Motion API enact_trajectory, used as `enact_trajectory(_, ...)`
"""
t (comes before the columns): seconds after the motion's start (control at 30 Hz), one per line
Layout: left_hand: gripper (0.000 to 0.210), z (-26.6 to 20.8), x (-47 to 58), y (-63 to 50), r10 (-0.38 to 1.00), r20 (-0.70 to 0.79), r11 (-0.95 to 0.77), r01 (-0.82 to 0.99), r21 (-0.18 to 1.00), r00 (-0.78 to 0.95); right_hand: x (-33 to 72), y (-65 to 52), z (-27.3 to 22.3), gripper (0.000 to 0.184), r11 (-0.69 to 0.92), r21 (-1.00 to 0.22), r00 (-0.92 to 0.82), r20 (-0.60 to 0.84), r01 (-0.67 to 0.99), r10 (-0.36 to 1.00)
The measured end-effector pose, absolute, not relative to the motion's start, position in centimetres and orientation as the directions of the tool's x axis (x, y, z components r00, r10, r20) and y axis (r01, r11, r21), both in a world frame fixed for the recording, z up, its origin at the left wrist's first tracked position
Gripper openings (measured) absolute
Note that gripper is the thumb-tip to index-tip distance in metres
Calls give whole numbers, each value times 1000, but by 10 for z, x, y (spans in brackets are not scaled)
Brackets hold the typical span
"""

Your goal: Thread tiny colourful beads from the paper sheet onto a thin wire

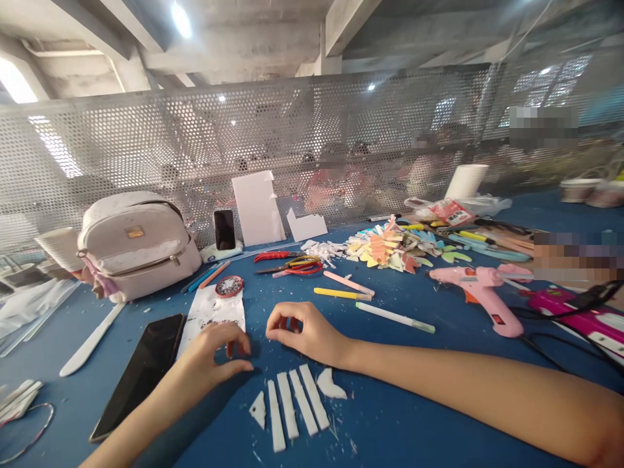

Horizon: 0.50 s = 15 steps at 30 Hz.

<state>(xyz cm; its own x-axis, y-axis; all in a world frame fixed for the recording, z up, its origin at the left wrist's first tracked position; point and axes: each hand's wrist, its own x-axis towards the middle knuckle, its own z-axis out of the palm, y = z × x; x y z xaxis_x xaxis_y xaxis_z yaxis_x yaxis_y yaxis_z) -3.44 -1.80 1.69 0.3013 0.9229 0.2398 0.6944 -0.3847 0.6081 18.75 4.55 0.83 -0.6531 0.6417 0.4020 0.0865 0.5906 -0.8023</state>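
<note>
My left hand (217,357) hovers over the blue table beside a white paper sheet (199,309), its fingers curved and the thumb held apart, with nothing between them. To its right, my right hand (309,335) has its thumb and fingers pinched together; anything in the pinch is too small or hidden to make out. Below the hands lies a row of several white foam strips (287,404). A small white triangular piece (258,410) is at the row's left end, and a notched white piece (332,384) at its right end.
A black phone (141,374) lies left of my left arm, near a white plastic knife (92,341). Markers (341,294), red-handled scissors (297,263) and a pile of coloured scraps (390,247) lie beyond. A pink glue gun (480,286) with cables is right; a backpack (136,247) stands left.
</note>
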Motion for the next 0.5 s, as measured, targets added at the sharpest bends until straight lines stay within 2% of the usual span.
enact_trajectory(0.13, 10, 19, -46, -11, 912, 83, -362, 693, 624, 401, 187, 45, 7, 10, 575, -814, -637, 400, 84, 659)
enact_trajectory(0.23, 9, 19, -48, -9, 901, 37, -353, 682, 640, 432, 187, 46, 7, 9, 576, -814, -645, 400, 77, 651)
enact_trajectory(0.37, 13, 21, -46, -10, 900, 25, -358, 704, 613, 435, 188, 46, 8, 8, 596, -799, -652, 410, 79, 637)
enact_trajectory(0.5, 11, 20, -42, -14, 921, 77, -345, 707, 618, 383, 188, 46, 7, 6, 617, -783, -642, 434, 79, 632)
